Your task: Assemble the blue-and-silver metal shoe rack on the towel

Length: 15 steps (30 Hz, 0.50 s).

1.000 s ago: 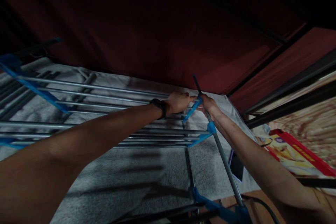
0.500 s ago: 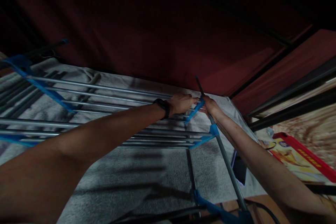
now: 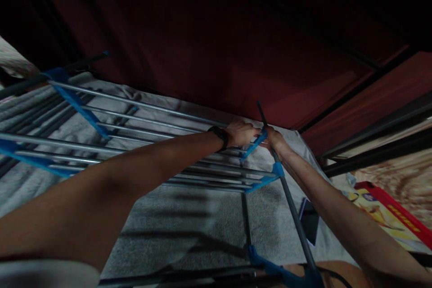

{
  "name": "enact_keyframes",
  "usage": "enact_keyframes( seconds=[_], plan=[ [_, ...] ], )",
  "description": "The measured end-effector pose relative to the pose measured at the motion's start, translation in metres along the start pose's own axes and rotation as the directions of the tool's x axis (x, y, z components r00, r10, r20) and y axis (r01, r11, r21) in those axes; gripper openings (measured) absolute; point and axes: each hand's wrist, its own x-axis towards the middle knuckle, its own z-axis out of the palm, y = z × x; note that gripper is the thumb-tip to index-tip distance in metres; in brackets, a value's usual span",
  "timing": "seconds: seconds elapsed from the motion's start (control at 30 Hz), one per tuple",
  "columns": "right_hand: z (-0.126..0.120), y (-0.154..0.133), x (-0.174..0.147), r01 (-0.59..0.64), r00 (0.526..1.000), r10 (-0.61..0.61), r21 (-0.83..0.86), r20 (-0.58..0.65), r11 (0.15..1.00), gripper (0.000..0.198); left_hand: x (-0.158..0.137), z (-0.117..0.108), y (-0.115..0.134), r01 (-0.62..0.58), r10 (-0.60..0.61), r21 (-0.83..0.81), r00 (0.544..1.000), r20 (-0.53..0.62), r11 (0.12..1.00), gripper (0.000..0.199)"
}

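Note:
A rack of thin metal tubes (image 3: 145, 103) joined by blue plastic brackets lies across the view, like a shoe rack. My left hand (image 3: 241, 132), with a dark band on its wrist, is closed at the far right end of the upper tier, beside its blue bracket (image 3: 254, 145). My right hand (image 3: 277, 141) wraps round the upright pole (image 3: 293, 209) at that same bracket. The two hands nearly meet there, and their fingertips are partly hidden. Nearer to me, a second blue bracket (image 3: 277, 171) sits on the pole.
Under the rack spreads a grey cloth (image 3: 209, 220). A dark phone (image 3: 308, 220) lies right of the pole, with a red and yellow box (image 3: 388, 211) farther right. Loose tubes (image 3: 43, 121) lie at left. A dark red surface (image 3: 189, 49) rises behind.
The view has shifted to the left, so the rack's left end shows more. Both hands keep their places at the far right bracket.

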Motion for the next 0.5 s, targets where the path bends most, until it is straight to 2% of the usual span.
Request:
enact_keyframes(
  seconds=[0.1, 0.23, 0.37, 0.5],
  plan=[
    [0.000, -0.001, 0.001, -0.030, 0.999, 0.031, 0.026, -0.035, 0.999, 0.012, 0.001, 0.004, 0.000, -0.006, 0.005, -0.028, 1.000, -0.020, 1.000, 0.043],
    [0.000, -0.004, 0.000, -0.043, 0.999, 0.043, 0.002, -0.017, 0.999, 0.009, 0.001, 0.007, -0.003, -0.028, 0.025, -0.057, 0.999, -0.048, 0.998, 0.044],
    [-0.002, -0.001, -0.002, -0.055, 0.998, 0.055, 0.015, 0.000, 0.998, 0.017, -0.001, 0.007, -0.007, -0.065, 0.063, -0.049, 0.997, -0.051, 0.997, 0.047],
    [-0.010, 0.007, 0.001, 0.009, 1.000, -0.006, -0.081, 0.029, 0.997, 0.017, -0.002, 0.008, -0.015, -0.084, 0.084, -0.005, 0.994, -0.069, 0.996, 0.054]
  ],
)
